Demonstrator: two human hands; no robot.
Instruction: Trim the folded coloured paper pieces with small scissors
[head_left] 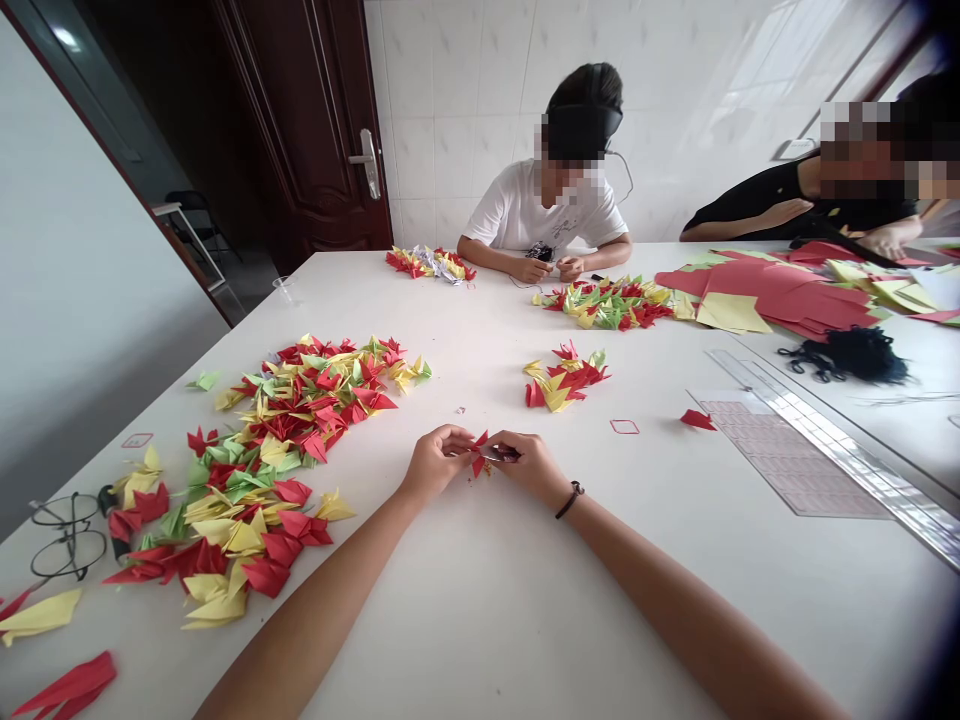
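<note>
My left hand (433,462) and my right hand (529,465) meet over the middle of the white table (465,600). Both pinch a small red folded paper piece (478,456) between their fingertips, just above the tabletop. A dark bracelet (570,499) circles my right wrist. A big heap of folded red, yellow and green paper pieces (277,450) spreads to the left of my left hand. A smaller pile of folded pieces (564,378) lies beyond my right hand.
Glasses (69,535) lie at the left edge. A long ruler (840,450) and a grid mat (787,455) lie to the right. Red and yellow sheets (772,295) and more piles (611,303) lie far back. Two people sit across, one in white (547,215).
</note>
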